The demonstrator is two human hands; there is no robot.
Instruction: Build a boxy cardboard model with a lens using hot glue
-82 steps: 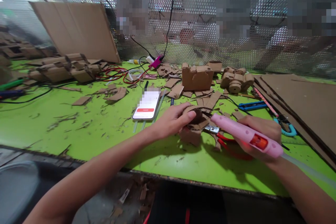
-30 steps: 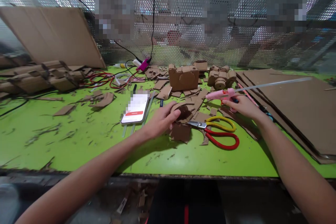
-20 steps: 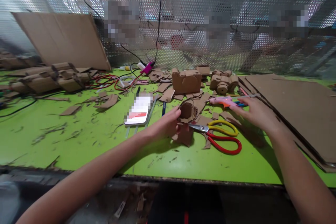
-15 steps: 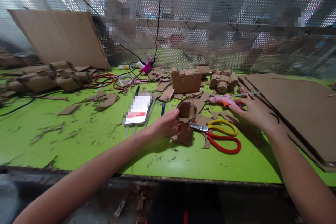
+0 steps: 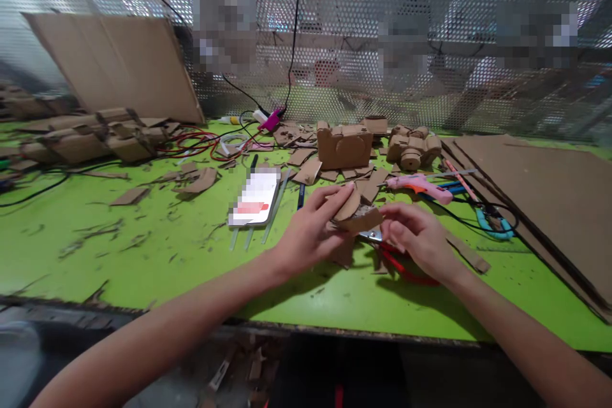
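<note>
My left hand (image 5: 310, 229) is closed on a small cardboard ring with a round cardboard disc (image 5: 351, 205) on top. The fingers press on the disc while the thumb lies underneath. At the ring's right edge is my right hand (image 5: 421, 236), its fingers bent and the fingertips against the cardboard. Below both hands lie scissors (image 5: 371, 235), with the blades and most of the handles hidden. A pink glue gun (image 5: 423, 187) rests on the green table just behind my right hand, its glue stick pointing right.
Cardboard cameras (image 5: 345, 146) stand at the back among scraps. A phone (image 5: 255, 197) lies left of my hands beside clear glue sticks (image 5: 276, 207). Blue-handled pliers (image 5: 495, 223) and large cardboard sheets (image 5: 540, 185) are on the right. A pink plug adapter (image 5: 271, 121) lies before the mesh screen.
My right hand has let go of the glue gun and moved left to the cardboard ring. My left hand has turned the ring so that its disc faces up.
</note>
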